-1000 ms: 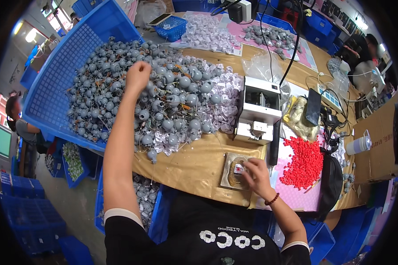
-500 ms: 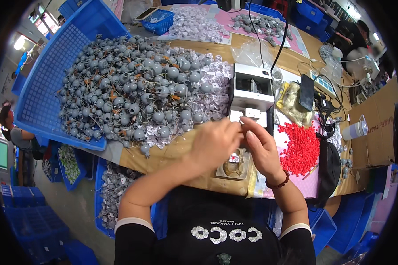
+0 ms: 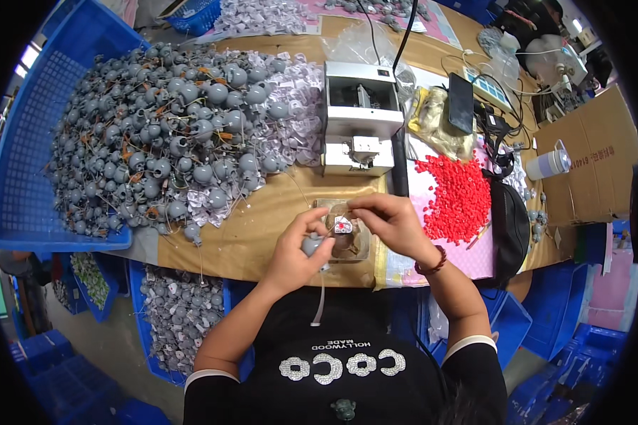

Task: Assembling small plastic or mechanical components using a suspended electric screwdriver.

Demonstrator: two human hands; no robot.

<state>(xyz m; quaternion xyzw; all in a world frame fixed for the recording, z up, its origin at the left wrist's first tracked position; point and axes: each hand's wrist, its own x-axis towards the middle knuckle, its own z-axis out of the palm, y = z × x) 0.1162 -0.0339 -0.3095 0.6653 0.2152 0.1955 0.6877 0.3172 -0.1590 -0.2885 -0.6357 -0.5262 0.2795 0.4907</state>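
Observation:
My left hand (image 3: pixel 295 253) is closed around a small grey ball-shaped part (image 3: pixel 311 245), with a pale thin strip (image 3: pixel 320 304) hanging below it. Over the worktop's front, my right hand (image 3: pixel 395 225) pinches thumb and finger together; whatever lies between them is too small to make out. Just beneath the fingertips sits a small white piece with a red spot (image 3: pixel 343 225), on a translucent block-like holder (image 3: pixel 358 249) with a round middle. My hands are apart, one on either side of that piece.
A large blue basket (image 3: pixel 21 170) spills grey ball parts (image 3: pixel 170 134) across the left. White pieces (image 3: pixel 301 106) lie beside a white-and-grey machine (image 3: pixel 361 117). Red small parts (image 3: pixel 457 198), a phone (image 3: pixel 461 103), a black pouch (image 3: pixel 509 223) and a cup (image 3: pixel 548 163) are at right.
My hands have separated and come down from near the machine to the holder. The grey ball part now shows in my left hand. The whole view has shifted as well.

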